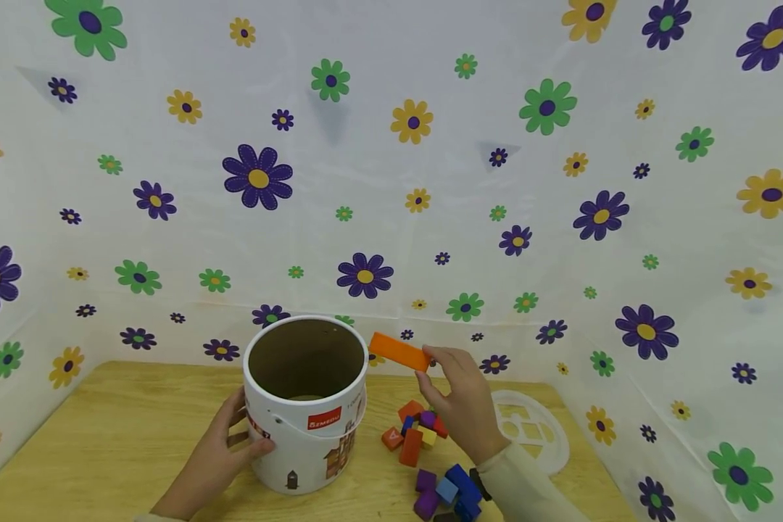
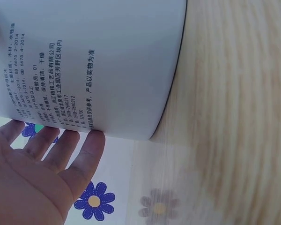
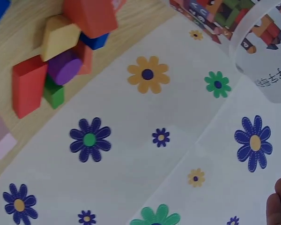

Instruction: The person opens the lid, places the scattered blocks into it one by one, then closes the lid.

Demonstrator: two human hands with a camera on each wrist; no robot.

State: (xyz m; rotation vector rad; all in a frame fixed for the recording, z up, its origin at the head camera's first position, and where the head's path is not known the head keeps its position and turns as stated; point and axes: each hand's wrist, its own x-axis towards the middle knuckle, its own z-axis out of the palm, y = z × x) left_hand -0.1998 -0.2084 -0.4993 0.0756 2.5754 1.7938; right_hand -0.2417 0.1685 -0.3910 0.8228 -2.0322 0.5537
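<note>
A white cardboard bucket with printed pictures and a thin handle stands upright on the wooden table. My left hand holds its left side, thumb at the front and fingers further back. In the left wrist view, that hand's fingertips touch the bucket's printed wall. To the right of the rim, my right hand pinches an orange rectangular block by its right end, raised above the table. The right wrist view shows only some fingers at its edge; the orange block is out of sight there.
Coloured blocks lie right of the bucket, among them a red block. Nearer me is a group with a blue block and purple block. A white lid-like disc with cut-outs lies at the right. Flower-patterned sheeting surrounds the table.
</note>
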